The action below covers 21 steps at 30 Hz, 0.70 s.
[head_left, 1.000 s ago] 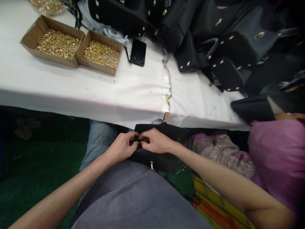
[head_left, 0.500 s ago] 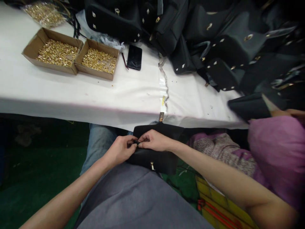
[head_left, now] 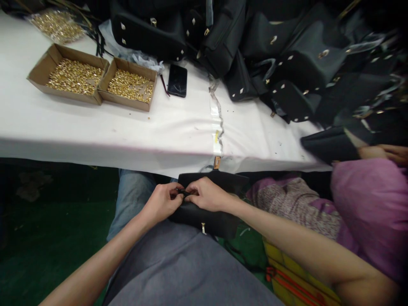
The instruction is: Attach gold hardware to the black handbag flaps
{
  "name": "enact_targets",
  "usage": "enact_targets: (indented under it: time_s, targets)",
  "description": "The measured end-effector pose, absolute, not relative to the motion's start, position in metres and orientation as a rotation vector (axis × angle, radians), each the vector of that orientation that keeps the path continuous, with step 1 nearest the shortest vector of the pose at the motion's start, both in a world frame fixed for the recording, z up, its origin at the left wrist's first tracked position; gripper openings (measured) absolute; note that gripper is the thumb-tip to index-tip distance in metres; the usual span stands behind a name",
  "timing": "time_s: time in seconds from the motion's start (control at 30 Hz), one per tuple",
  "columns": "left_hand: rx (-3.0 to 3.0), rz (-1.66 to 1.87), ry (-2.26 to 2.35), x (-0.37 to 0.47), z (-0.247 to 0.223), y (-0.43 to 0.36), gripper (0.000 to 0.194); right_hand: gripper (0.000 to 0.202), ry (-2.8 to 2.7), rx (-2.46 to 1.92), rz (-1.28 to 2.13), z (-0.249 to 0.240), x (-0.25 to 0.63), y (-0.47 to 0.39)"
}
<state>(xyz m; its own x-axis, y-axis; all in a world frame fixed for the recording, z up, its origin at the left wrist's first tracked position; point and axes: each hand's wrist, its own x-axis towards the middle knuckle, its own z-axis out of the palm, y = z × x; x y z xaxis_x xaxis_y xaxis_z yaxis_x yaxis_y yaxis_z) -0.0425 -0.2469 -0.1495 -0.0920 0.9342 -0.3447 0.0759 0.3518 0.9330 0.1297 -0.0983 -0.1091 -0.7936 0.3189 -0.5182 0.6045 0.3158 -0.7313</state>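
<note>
A black handbag [head_left: 210, 219] lies across my lap, against the table's front edge, with a gold clasp piece on its near face and a flap with a gold plate at the far side. My left hand [head_left: 163, 200] is closed in a pinch at the bag's left end, on a narrow black strap [head_left: 182, 192]. Pressed close beside it, my right hand [head_left: 205, 194] also pinches this strap, thumb against fingers. The fingertips of both hands nearly meet and hide most of what lies between them.
Two cardboard boxes [head_left: 127, 104] of small gold fittings stand on the white table [head_left: 178, 136], near a phone [head_left: 177, 80] and a bag of fittings [head_left: 57, 26]. Black handbags [head_left: 219, 38] are piled behind. At right, a person in a purple sleeve [head_left: 366, 199] handles another bag.
The view has shifted slightly, so the table's things sit a little lower and further left. Both my hands keep their pinch at the same place on the handbag.
</note>
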Motion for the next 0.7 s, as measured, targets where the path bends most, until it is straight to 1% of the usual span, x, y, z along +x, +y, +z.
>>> enact_targets:
  time_s: [0.07,0.13,0.23,0.33,0.47,0.6,0.7]
  targets:
    - [0.946,0.962,1.438,-0.044,-0.147,-0.25,0.031,0.013,2.288,0.736,-1.457,-0.106,0.128,-0.093]
    - [0.956,0.967,1.417,-0.046,-0.142,-0.253,0.033,0.014,2.184,0.668,-1.524,-0.105,0.125,-0.086]
    - [1.024,0.966,1.405,-0.048,-0.133,-0.257,0.033,0.018,2.004,0.561,-1.649,-0.106,0.118,-0.075]
    - [1.063,1.003,1.41,-0.044,-0.127,-0.261,0.034,0.023,1.949,0.515,-1.657,-0.109,0.115,-0.072]
    - [1.027,1.025,1.506,-0.034,-0.135,-0.261,0.04,0.024,2.024,0.582,-1.56,-0.115,0.116,-0.074]
    - [1.005,0.987,1.621,-0.032,-0.157,-0.254,0.037,0.017,2.113,0.699,-1.449,-0.12,0.115,-0.079]
    - [0.974,0.919,1.676,-0.033,-0.165,-0.252,0.033,0.013,2.143,0.847,-1.377,-0.119,0.113,-0.084]
